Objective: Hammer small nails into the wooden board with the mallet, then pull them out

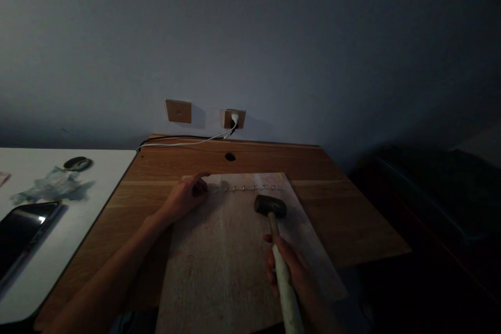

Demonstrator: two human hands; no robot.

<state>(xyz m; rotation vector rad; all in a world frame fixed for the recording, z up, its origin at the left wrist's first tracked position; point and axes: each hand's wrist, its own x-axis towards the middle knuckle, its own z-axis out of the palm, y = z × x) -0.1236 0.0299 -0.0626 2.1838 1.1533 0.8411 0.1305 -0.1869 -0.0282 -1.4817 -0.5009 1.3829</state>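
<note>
My right hand (291, 266) is wrapped round the pale handle of a mallet (271, 206) with a dark, blunt head. The head is over the right part of a light wooden board (219, 261), just below a row of small shiny nails (243, 188). That row runs across the board near its far edge. At the row's left end, on the board's far left corner, my left hand (190, 195) has its fingers curled in and the index finger reaching over. Shadow hides whatever its fingertips hold.
Beneath the board is a brown wooden desk (332, 209) with a cable hole (230, 157). Cables (183, 143) run along its back to a wall socket (235, 118). On the left, a white table (78, 235) bears a phone-like device (27, 235), crumpled plastic (57, 185) and a small round dish (77, 163).
</note>
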